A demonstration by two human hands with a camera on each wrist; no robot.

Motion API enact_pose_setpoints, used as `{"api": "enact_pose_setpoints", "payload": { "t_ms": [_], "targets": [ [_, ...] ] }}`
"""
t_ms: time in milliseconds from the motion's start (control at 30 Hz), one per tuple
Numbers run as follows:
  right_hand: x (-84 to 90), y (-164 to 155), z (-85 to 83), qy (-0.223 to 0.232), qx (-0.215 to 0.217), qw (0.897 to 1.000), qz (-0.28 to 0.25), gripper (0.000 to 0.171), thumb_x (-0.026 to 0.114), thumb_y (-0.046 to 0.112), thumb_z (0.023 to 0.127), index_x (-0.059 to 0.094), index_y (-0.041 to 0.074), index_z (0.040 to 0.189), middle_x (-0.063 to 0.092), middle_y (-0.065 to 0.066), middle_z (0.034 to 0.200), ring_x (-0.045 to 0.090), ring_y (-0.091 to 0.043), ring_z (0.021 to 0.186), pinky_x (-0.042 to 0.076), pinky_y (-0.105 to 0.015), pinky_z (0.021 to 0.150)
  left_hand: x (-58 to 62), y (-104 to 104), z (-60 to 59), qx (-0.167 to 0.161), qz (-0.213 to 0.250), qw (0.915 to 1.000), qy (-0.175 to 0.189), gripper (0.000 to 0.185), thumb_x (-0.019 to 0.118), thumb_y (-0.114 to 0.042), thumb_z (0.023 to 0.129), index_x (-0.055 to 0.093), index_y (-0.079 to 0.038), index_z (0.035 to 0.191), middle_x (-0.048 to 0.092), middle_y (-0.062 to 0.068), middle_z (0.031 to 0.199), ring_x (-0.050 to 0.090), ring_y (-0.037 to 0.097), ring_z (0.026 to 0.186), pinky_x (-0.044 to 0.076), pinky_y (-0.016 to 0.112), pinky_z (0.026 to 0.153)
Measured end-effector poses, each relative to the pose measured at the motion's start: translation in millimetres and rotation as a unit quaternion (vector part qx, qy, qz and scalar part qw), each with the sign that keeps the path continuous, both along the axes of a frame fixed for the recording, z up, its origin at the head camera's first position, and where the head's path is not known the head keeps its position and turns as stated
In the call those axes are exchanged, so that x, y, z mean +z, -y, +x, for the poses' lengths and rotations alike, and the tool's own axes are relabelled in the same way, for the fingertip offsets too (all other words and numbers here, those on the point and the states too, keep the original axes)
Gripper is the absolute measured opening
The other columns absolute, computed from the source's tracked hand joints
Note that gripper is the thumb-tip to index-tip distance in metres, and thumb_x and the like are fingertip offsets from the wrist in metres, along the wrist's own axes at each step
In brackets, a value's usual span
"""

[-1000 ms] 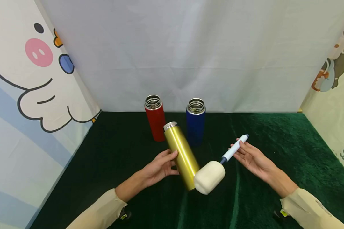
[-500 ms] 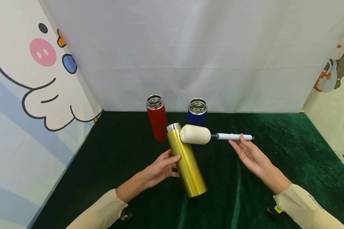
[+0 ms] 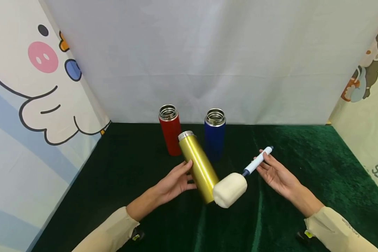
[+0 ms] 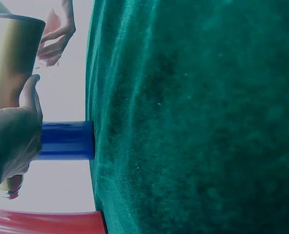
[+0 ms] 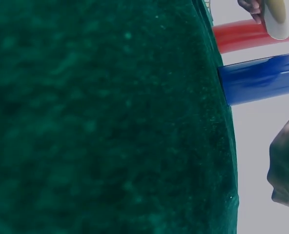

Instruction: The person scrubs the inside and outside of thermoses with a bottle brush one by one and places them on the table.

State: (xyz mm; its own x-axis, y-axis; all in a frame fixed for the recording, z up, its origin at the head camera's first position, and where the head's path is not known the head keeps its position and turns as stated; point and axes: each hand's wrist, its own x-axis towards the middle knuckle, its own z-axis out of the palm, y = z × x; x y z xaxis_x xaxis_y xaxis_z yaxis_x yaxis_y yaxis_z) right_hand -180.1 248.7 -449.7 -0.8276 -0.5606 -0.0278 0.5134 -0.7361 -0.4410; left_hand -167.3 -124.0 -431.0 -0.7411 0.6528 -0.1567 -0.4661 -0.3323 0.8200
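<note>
My left hand (image 3: 176, 182) grips a gold flask (image 3: 197, 164) around its middle and holds it tilted above the green cloth (image 3: 289, 217), open steel mouth pointing away and left. My right hand (image 3: 272, 171) pinches the white-and-blue handle of a sponge brush (image 3: 258, 161). Its cream foam head (image 3: 229, 190) hangs low beside the gold flask's base. In the left wrist view the gold flask (image 4: 12, 58) sits against my left hand (image 4: 12, 141). The right wrist view catches only an edge of my right hand (image 5: 287, 170).
A red flask (image 3: 170, 131) and a blue flask (image 3: 215, 133) stand upright and uncapped at the back of the cloth, near the white backdrop. Cartoon-printed panels wall in the left and right sides. The blue flask (image 4: 66, 140) and red flask (image 5: 239, 35) also show in the wrist views.
Half a second ago the foam head was level at the gold flask's mouth; the brush has swung back down so the head is by the flask's base. The flask tilted slightly.
</note>
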Motion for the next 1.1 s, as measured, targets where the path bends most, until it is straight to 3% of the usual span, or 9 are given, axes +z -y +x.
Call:
{"api": "enact_pose_setpoints", "payload": {
  "t_ms": [200,333,533,700,800,933,1100],
  "targets": [
    [11.1,12.1,-7.6,0.03,-0.039,0.998,0.023,0.029,0.036,0.016,0.111,0.06,0.011,0.127,0.069,-0.013,0.122,0.07,-0.022,0.116,0.055,-0.03,0.103,-2.8,-0.8,2.2,-0.034,-0.012,0.9994,0.0,0.053,0.04,-0.04,0.111,0.024,-0.014,0.154,0.057,0.001,0.131,0.061,0.017,0.12,0.056,0.039,0.097],
    [24.0,23.6,-10.5,0.093,-0.074,0.993,0.005,0.019,0.046,0.011,0.108,0.053,0.01,0.125,0.068,-0.015,0.122,0.071,-0.026,0.113,0.053,-0.03,0.106,-2.2,-2.0,5.5,-0.056,-0.019,0.9981,-0.017,0.049,0.041,-0.04,0.11,0.028,-0.014,0.15,0.058,0.0,0.128,0.062,0.017,0.115,0.057,0.039,0.094],
    [32.7,33.0,-7.8,0.166,-0.11,0.98,-0.024,0.025,0.053,0.008,0.104,0.045,0.013,0.127,0.065,-0.015,0.118,0.072,-0.03,0.109,0.045,-0.027,0.114,1.5,-3.2,9.4,-0.064,-0.005,0.9977,-0.022,0.046,0.048,-0.042,0.107,0.029,-0.021,0.143,0.06,-0.001,0.125,0.064,0.016,0.114,0.056,0.039,0.095],
    [26.1,27.1,-2.5,0.155,-0.088,0.984,0.023,0.015,0.052,0.014,0.106,0.05,0.013,0.121,0.063,-0.009,0.119,0.069,-0.023,0.11,0.052,-0.029,0.108,3.5,-1.8,5.8,-0.034,-0.005,0.9992,-0.018,0.047,0.041,-0.043,0.11,0.028,-0.02,0.148,0.058,-0.001,0.128,0.063,0.016,0.116,0.055,0.038,0.099],
    [18.6,21.6,0.4,0.14,-0.064,0.987,0.052,0.015,0.05,0.019,0.107,0.055,0.016,0.121,0.062,-0.005,0.119,0.068,-0.018,0.109,0.056,-0.029,0.102,5.2,-1.4,3.1,-0.016,-0.024,0.9995,-0.017,0.046,0.037,-0.045,0.11,0.032,-0.017,0.147,0.061,0.0,0.125,0.065,0.015,0.112,0.057,0.036,0.094],
    [9.7,16.3,2.2,0.116,-0.033,0.99,0.075,0.019,0.047,0.022,0.109,0.06,0.015,0.121,0.063,-0.004,0.116,0.068,-0.015,0.106,0.057,-0.028,0.097,6.4,-1.9,2.9,-0.013,-0.012,0.9999,-0.001,0.044,0.036,-0.049,0.11,0.036,-0.019,0.142,0.06,0.0,0.124,0.064,0.014,0.11,0.057,0.036,0.092],
    [2.8,14.4,-0.7,0.076,0.013,0.993,0.091,0.029,0.039,0.022,0.111,0.065,0.011,0.118,0.068,-0.006,0.113,0.07,-0.015,0.106,0.058,-0.026,0.097,5.6,-2.5,4.6,-0.01,-0.009,0.9999,0.009,0.047,0.04,-0.047,0.109,0.028,-0.023,0.147,0.057,0.0,0.127,0.061,0.017,0.115,0.055,0.039,0.096]
  ]
}}
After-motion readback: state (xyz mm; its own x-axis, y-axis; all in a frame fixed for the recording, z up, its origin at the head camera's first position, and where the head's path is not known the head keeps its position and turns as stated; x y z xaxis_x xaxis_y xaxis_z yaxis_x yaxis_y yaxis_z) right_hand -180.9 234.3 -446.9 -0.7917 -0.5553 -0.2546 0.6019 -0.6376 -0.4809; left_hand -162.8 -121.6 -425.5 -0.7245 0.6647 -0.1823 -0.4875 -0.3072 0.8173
